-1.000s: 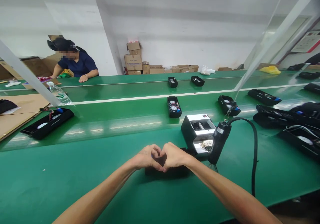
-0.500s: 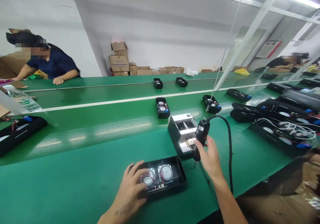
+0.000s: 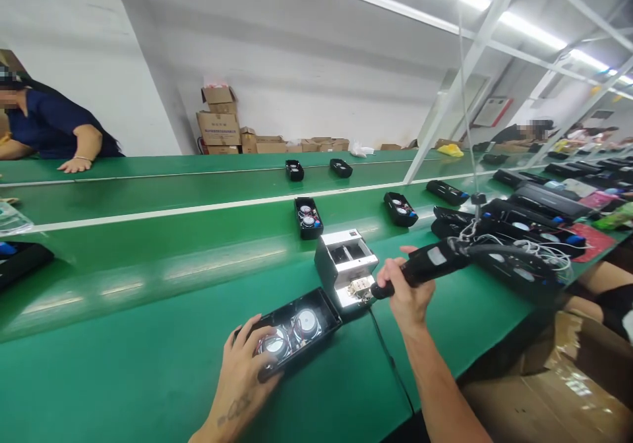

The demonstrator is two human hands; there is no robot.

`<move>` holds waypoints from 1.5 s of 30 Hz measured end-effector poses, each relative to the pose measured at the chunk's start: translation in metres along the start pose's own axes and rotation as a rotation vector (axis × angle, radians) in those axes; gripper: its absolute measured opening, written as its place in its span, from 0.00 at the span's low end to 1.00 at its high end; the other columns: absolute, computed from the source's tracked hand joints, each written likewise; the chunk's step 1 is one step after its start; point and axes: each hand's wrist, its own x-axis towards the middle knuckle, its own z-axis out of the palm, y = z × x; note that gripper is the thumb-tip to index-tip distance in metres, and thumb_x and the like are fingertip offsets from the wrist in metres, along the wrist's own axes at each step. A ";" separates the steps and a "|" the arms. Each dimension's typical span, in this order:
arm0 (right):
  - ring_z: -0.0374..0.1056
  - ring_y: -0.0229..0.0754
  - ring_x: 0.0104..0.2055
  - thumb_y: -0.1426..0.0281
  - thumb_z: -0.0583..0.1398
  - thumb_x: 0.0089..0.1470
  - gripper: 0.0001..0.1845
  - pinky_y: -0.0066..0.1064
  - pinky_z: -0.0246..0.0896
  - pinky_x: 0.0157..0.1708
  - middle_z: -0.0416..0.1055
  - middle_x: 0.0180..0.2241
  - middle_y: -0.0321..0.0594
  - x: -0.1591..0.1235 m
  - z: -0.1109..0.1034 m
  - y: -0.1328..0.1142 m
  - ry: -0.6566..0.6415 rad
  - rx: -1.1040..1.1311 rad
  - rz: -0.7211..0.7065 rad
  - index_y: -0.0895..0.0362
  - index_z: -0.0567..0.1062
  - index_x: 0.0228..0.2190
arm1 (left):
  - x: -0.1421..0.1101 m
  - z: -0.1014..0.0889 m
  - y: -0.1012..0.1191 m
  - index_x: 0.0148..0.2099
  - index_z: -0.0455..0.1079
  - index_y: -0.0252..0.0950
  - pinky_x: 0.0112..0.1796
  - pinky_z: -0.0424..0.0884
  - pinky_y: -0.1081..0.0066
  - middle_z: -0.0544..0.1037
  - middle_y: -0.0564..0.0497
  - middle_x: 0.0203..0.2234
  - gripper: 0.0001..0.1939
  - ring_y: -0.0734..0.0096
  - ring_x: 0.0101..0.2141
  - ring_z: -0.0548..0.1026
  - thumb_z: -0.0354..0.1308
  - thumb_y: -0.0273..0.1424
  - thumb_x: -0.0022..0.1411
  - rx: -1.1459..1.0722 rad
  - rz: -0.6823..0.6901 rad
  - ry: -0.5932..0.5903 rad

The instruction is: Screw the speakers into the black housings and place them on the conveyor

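Near the front of the green tabletop (image 3: 163,370), my left hand (image 3: 237,370) grasps the left end of an open black speaker case (image 3: 330,312), fingers over the rim. That hold is at one end only, so I judge a push on the other end could swing the case round. The fingers also lie close to one of its two round speakers (image 3: 306,324) and to thin wires; a careless press or hook might dent a cone or pull a lead loose.

My right hand (image 3: 409,298) is wrapped around a black power screwdriver (image 3: 429,264), which slants low with its tip beside the metal screw feeder (image 3: 341,240). Whether they touch, I cannot tell. A bump there could knock screws astray, and the hanging cord (image 3: 463,87) might tug the tool off line. A thin cable (image 3: 391,358) runs down beside my forearm, where a sleeve or wrist could snag it.

As for containers, the near case holds both speakers and their wiring. An open cardboard box (image 3: 544,397) sits low on the right; its contents are unclear. Beyond the feeder, another open case (image 3: 307,219) holds two speakers and a blue part. Farther back, stacked cartons (image 3: 217,128) stand by the wall, contents hidden.
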 end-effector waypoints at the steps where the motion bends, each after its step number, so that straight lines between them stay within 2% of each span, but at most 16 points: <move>1: 0.62 0.37 0.18 0.61 0.67 0.59 0.18 0.36 0.63 0.28 0.66 0.18 0.23 0.003 0.004 0.000 -0.014 -0.047 -0.013 0.53 0.67 0.44 | 0.002 0.000 0.000 0.34 0.78 0.45 0.53 0.70 0.40 0.79 0.49 0.52 0.04 0.41 0.62 0.69 0.69 0.30 0.57 -0.009 -0.005 -0.012; 4: 0.61 0.37 0.17 0.61 0.68 0.57 0.16 0.34 0.62 0.25 0.66 0.15 0.24 0.005 0.011 0.000 -0.096 -0.132 0.012 0.54 0.69 0.40 | 0.005 0.001 0.000 0.35 0.78 0.45 0.55 0.68 0.38 0.79 0.48 0.52 0.05 0.41 0.62 0.69 0.69 0.29 0.56 -0.027 -0.018 -0.024; 6: 0.60 0.36 0.16 0.62 0.69 0.56 0.17 0.33 0.60 0.22 0.65 0.15 0.24 -0.002 0.014 -0.004 -0.186 -0.128 0.077 0.55 0.70 0.40 | 0.004 0.002 0.002 0.35 0.78 0.45 0.57 0.65 0.35 0.80 0.48 0.52 0.06 0.41 0.63 0.69 0.69 0.28 0.56 -0.056 -0.039 -0.019; 9: 0.58 0.34 0.16 0.64 0.68 0.59 0.17 0.30 0.57 0.20 0.63 0.17 0.22 -0.026 0.024 -0.017 -0.293 0.075 0.175 0.53 0.69 0.46 | 0.004 0.001 0.008 0.35 0.78 0.44 0.60 0.61 0.33 0.80 0.49 0.52 0.07 0.41 0.64 0.68 0.69 0.27 0.55 -0.129 -0.094 -0.023; 13: 0.57 0.32 0.16 0.67 0.64 0.65 0.14 0.27 0.55 0.18 0.60 0.20 0.22 -0.074 0.055 -0.039 -0.367 0.458 0.228 0.49 0.67 0.49 | 0.008 -0.004 0.018 0.33 0.77 0.43 0.62 0.58 0.32 0.81 0.50 0.50 0.10 0.41 0.63 0.68 0.71 0.24 0.50 -0.185 -0.161 -0.005; 16: 0.58 0.31 0.17 0.68 0.63 0.66 0.13 0.26 0.56 0.20 0.62 0.22 0.23 -0.102 0.081 -0.046 -0.456 0.539 0.266 0.48 0.67 0.50 | 0.011 -0.004 0.023 0.32 0.77 0.43 0.62 0.58 0.32 0.81 0.51 0.49 0.11 0.40 0.63 0.68 0.72 0.22 0.48 -0.198 -0.183 0.012; 20: 0.58 0.30 0.18 0.68 0.63 0.66 0.12 0.25 0.58 0.20 0.63 0.23 0.24 -0.119 0.102 -0.041 -0.515 0.534 0.263 0.48 0.68 0.49 | 0.010 0.000 0.024 0.34 0.79 0.46 0.62 0.58 0.33 0.81 0.51 0.50 0.11 0.41 0.64 0.67 0.71 0.23 0.50 -0.199 -0.187 0.022; 29: 0.57 0.31 0.18 0.67 0.62 0.67 0.11 0.26 0.57 0.20 0.62 0.22 0.24 -0.131 0.108 -0.024 -0.555 0.431 0.194 0.50 0.66 0.48 | 0.010 -0.003 0.028 0.42 0.81 0.51 0.64 0.55 0.33 0.80 0.51 0.53 0.14 0.42 0.66 0.65 0.72 0.28 0.55 -0.190 -0.200 -0.016; 34: 0.56 0.33 0.17 0.68 0.62 0.65 0.10 0.28 0.59 0.20 0.63 0.22 0.25 -0.140 0.108 -0.016 -0.581 0.368 0.176 0.49 0.66 0.45 | 0.008 0.003 0.028 0.42 0.81 0.53 0.63 0.57 0.34 0.80 0.52 0.53 0.10 0.43 0.66 0.64 0.68 0.30 0.59 -0.177 -0.177 0.042; 36: 0.60 0.35 0.20 0.70 0.63 0.62 0.10 0.30 0.64 0.23 0.65 0.23 0.27 -0.141 0.107 -0.018 -0.577 0.317 0.124 0.49 0.68 0.42 | 0.008 0.004 0.028 0.43 0.82 0.52 0.61 0.59 0.36 0.80 0.51 0.52 0.11 0.43 0.65 0.64 0.66 0.30 0.60 -0.168 -0.167 0.047; 39: 0.68 0.39 0.27 0.74 0.64 0.58 0.11 0.33 0.72 0.32 0.69 0.27 0.30 -0.136 0.106 -0.026 -0.604 0.250 0.046 0.50 0.70 0.40 | 0.008 0.003 0.029 0.50 0.80 0.52 0.61 0.60 0.41 0.81 0.51 0.52 0.16 0.46 0.64 0.65 0.63 0.29 0.61 -0.132 -0.164 0.052; 43: 0.71 0.42 0.32 0.76 0.66 0.54 0.10 0.35 0.73 0.37 0.71 0.30 0.34 -0.132 0.107 -0.035 -0.642 0.150 -0.030 0.50 0.72 0.35 | 0.009 0.004 0.029 0.59 0.75 0.52 0.60 0.61 0.44 0.81 0.50 0.54 0.22 0.48 0.62 0.67 0.59 0.29 0.64 -0.070 -0.156 0.093; 45: 0.71 0.43 0.34 0.74 0.68 0.53 0.09 0.37 0.74 0.39 0.72 0.32 0.37 -0.136 0.108 -0.034 -0.630 0.138 -0.006 0.51 0.73 0.32 | 0.009 0.004 0.027 0.61 0.73 0.50 0.59 0.62 0.45 0.81 0.48 0.54 0.23 0.48 0.62 0.68 0.58 0.29 0.64 -0.044 -0.125 0.092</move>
